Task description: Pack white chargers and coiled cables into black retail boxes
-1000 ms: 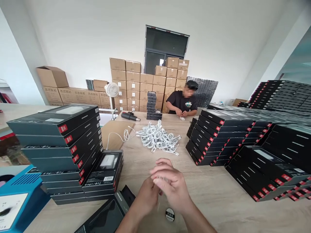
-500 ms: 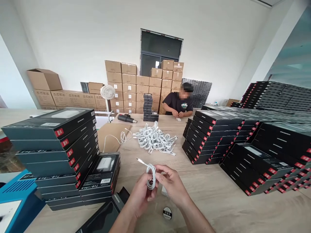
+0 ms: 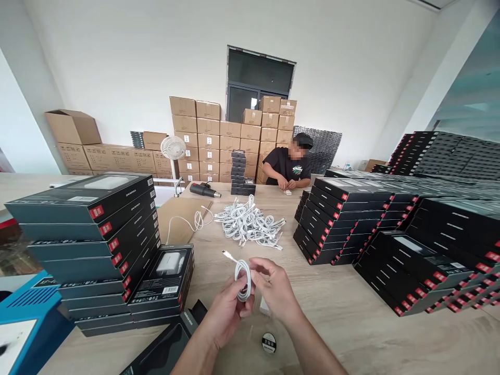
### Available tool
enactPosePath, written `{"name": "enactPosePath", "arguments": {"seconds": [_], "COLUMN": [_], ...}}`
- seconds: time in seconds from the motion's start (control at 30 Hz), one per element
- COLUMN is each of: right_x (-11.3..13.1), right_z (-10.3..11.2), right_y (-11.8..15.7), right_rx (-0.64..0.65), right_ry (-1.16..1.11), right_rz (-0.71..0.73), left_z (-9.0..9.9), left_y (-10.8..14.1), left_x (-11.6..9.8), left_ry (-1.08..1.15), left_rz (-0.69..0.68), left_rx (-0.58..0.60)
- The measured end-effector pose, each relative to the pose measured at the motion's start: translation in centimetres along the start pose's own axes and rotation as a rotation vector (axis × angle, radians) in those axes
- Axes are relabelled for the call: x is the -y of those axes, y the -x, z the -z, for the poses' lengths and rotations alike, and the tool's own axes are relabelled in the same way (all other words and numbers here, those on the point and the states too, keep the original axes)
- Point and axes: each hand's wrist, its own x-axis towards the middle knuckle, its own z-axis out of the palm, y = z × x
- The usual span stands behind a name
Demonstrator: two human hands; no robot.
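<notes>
A coiled white charging cable (image 3: pixel 243 280) is held above the table, one plug end sticking up to the left. My left hand (image 3: pixel 230 307) is closed around the lower left side of the coil. My right hand (image 3: pixel 275 289) pinches the coil's right edge with thumb and fingers. Below my right hand a small white block (image 3: pixel 264 307) lies partly hidden. A round black-and-white label or disc (image 3: pixel 269 343) rests nearer to me. Left of my wrists lies an open black box (image 3: pixel 167 346). Farther back is a heap of white cables (image 3: pixel 250 221).
Stacked black boxes stand at left (image 3: pixel 94 250) and right (image 3: pixel 344 219). A blue machine (image 3: pixel 42 312) sits at lower left. A heat gun (image 3: pixel 204 189) lies at the far edge near a white fan (image 3: pixel 173 148). Across the table another person (image 3: pixel 289 166) works with both hands.
The coil has turned slightly and its plug end has risen a little. My right hand's fingers have shifted along the coil's edge. The white block shows more.
</notes>
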Motion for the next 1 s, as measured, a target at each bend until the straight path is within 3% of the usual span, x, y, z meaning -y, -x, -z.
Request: {"name": "enactPosePath", "arguments": {"seconds": [0.13, 0.33, 0.43, 0.53, 0.73, 0.9, 1.0], "right_x": [0.2, 1.4, 1.4, 0.6, -1.0, -1.3, -1.1], "right_z": [0.8, 2.5, 2.5, 1.8, 0.2, -0.1, 0.4], "right_y": [-0.8, -1.9, -2.2, -2.1, -2.0, -2.1, -2.0], "right_rx": [0.164, 0.369, 0.421, 0.374, 0.174, 0.170, 0.200], "right_ry": [-0.088, 0.070, 0.060, 0.066, 0.299, 0.020, -0.096], "right_rz": [-0.066, 0.069, 0.061, 0.071, 0.163, -0.079, -0.121], "left_z": [-0.2, 0.3, 0.3, 0.1, -0.7, -0.3, 0.0], "left_y": [0.1, -0.2, -0.3, -0.3, -0.3, -0.4, -0.4], "left_x": [-0.2, 0.2, 0.3, 0.3, 0.2, 0.0, 0.0], "left_ry": [-0.078, -0.213, -0.246, -0.245, -0.187, -0.127, -0.133], "left_rz": [-0.048, -0.080, -0.085, -0.095, -0.118, -0.126, -0.056], "left_rx": [-0.017, 0.005, -0.006, -0.059, -0.168, -0.135, -0.106]}}
